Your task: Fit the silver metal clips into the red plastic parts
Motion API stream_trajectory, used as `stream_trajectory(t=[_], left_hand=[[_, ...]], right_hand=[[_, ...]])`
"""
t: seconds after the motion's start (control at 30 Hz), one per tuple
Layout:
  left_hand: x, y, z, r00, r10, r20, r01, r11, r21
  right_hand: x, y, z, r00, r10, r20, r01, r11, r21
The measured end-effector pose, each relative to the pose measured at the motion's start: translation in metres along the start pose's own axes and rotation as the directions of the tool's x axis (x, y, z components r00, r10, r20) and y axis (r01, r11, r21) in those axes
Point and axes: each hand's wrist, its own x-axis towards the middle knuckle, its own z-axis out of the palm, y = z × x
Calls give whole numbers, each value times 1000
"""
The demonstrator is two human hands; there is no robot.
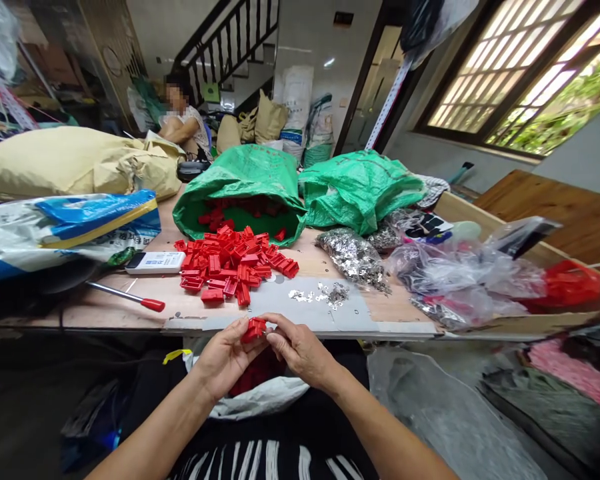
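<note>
My left hand and my right hand meet just below the table's front edge, both gripping one small red plastic part between the fingertips. A pile of the same red parts lies on the wooden table, spilling from an open green sack. Small shiny metal pieces are scattered on a grey sheet near my hands. A larger heap of metal pieces sits to the right. A white bag holding red parts rests on my lap.
A second green sack lies at the back right. Clear plastic bags crowd the right side. A red-handled tool, a white remote and blue-white and tan sacks occupy the left. Another person sits behind the table.
</note>
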Motion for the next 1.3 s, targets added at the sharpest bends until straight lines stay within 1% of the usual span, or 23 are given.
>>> stream_trajectory(t=[0.13, 0.23, 0.33, 0.5, 0.6, 0.7, 0.77, 0.83, 0.9, 1.03, 1.13, 1.2, 1.3], left_hand=[[-2, 2, 4, 1000, -14, -2, 13, 999, -52], [-2, 3, 6, 1000, 4, 15, -3, 998, -66], [-2, 2, 7, 999, 17, 27, -15, 998, -69], [-3, 1, 7, 1000, -4, 25, 7, 994, -106], [-3, 1, 5, 1000, -13, 0, 13, 995, -99], [-3, -1, 1, 998, -60, -19, 58, 995, -78], [-3, -2, -3, 995, -95, -20, 93, 992, -80], [-2, -3, -5, 994, -105, -29, 102, 990, -98], [-1, -4, -6, 993, -101, -52, 95, 989, -118], [2, -7, -6, 993, -80, -87, 66, 987, -147], [0, -13, -4, 988, -55, -142, 32, 986, -162], [-2, -17, -4, 990, -28, -139, 5, 986, -165], [2, -21, -8, 995, 11, -104, -28, 986, -165]], right_hand=[[3, -3, -2, 1000, -11, -16, 10, 999, -46], [4, -2, -1, 998, -16, -69, 11, 997, -75], [4, -1, 1, 994, -17, -107, 9, 998, -70], [6, -3, 1, 994, -30, -109, 23, 998, -65], [7, -3, 0, 992, -52, -112, 44, 997, -68], [9, 1, 2, 993, -49, -111, 53, 998, 31], [11, 6, 4, 994, -19, -111, 33, 992, 120], [11, 8, 8, 994, 17, -108, 4, 981, 196], [11, 9, 11, 994, 34, -108, -9, 974, 226], [12, 6, 15, 990, 53, -127, -38, 992, 118], [13, 7, 18, 989, 44, -140, -40, 999, 35], [14, 13, 21, 990, 6, -138, -7, 1000, -5], [17, 31, 25, 990, -41, -135, 38, 999, -26]])
